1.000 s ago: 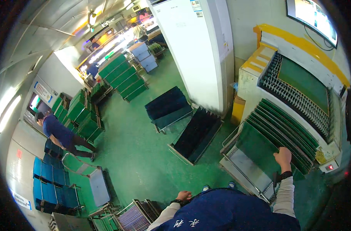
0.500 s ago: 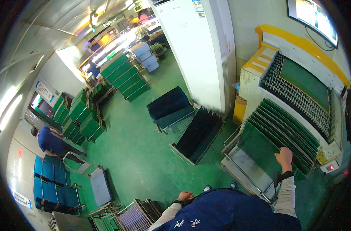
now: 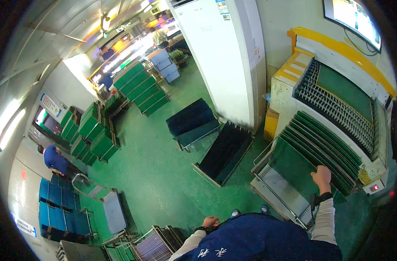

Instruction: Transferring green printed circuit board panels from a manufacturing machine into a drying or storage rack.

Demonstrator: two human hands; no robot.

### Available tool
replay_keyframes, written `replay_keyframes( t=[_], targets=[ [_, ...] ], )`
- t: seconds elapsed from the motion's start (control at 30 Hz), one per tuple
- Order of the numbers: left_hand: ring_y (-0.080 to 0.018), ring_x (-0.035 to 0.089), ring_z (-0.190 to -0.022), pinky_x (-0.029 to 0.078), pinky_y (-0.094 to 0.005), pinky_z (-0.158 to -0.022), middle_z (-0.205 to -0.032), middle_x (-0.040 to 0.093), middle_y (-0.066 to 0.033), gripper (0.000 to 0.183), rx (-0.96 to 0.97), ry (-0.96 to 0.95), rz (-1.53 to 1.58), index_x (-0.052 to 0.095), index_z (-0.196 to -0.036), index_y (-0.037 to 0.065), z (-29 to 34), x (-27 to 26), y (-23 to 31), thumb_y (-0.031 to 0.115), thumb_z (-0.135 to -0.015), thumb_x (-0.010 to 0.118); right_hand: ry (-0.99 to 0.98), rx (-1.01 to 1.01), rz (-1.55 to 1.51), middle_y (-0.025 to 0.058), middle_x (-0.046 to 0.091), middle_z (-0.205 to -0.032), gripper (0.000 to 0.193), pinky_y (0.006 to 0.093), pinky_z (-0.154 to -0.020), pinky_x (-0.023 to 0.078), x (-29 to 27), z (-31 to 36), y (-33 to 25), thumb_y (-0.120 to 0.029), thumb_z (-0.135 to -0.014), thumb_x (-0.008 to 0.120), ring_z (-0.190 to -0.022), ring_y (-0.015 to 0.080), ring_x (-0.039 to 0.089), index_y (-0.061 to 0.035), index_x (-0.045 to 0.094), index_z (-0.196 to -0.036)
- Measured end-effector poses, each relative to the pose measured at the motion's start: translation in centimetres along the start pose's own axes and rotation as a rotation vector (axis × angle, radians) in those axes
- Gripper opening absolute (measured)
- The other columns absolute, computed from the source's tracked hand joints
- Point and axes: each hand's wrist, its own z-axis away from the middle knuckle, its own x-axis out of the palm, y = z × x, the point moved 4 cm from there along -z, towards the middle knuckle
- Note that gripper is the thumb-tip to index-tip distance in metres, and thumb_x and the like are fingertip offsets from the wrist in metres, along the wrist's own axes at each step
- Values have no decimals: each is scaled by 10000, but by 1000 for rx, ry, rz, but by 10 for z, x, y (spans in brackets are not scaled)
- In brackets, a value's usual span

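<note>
At the right, my right hand [image 3: 322, 175] is closed on the upper edge of the front green panel [image 3: 292, 165]. This flat sheet leans in a metal rack [image 3: 277, 185], with several more green panels [image 3: 322, 150] standing upright in a row behind it. My fingertips are partly hidden by the back of the hand. Low in the middle, my left hand [image 3: 211, 222] hangs beside my body, its fingers loosely curled with nothing visible in them. It is nearest to a rack of purplish panels [image 3: 153, 249] at the lower edge.
Beyond the rack stands a roller machine [image 3: 338, 106] with a green sheet. Two racks of dark panels [image 3: 224, 154] [image 3: 192, 122] rest on the green floor before a tall white cabinet [image 3: 220, 56]. A cart [image 3: 114, 211] stands left, near a person [image 3: 55, 160] and blue panels [image 3: 55, 217].
The person at the left has bent nearer to the blue panels. My hands and the green panel stay nearly where they were.
</note>
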Motion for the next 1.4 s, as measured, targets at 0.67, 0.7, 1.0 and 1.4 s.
replay_keyframes(
  t=[0.67,0.7,1.0,1.4],
  targets=[
    [-187,673,-719,553,-299,-650,-885,693,-94,321,38,46,-31,637,-1050,-28,10,4,8,228,-860,672,-100,62,31,179,684,-1054,465,412,-867,519,-8,0,-6,-309,-717,782,-1001,327,650,-25,683,-1072],
    [-188,674,-725,553,-298,-655,-889,695,-96,320,25,43,-9,638,-1054,-28,9,4,7,224,-860,671,-105,66,31,178,683,-1057,468,412,-867,519,-10,1,-7,-309,-717,782,-1002,327,650,-27,683,-1077],
    [-198,680,-730,567,-313,-655,-912,699,-116,313,27,55,-51,629,-1067,-39,20,8,20,208,-877,652,-61,20,40,174,691,-938,350,433,-798,531,-7,2,-5,-297,-709,778,-922,345,660,-25,695,-913],
    [-202,683,-735,572,-306,-655,-927,698,-128,302,25,50,-1,630,-1061,-38,9,8,11,197,-872,655,-43,20,43,170,690,-925,335,438,-791,531,-6,1,-4,-303,-710,775,-906,344,663,-32,690,-888]
  ],
)
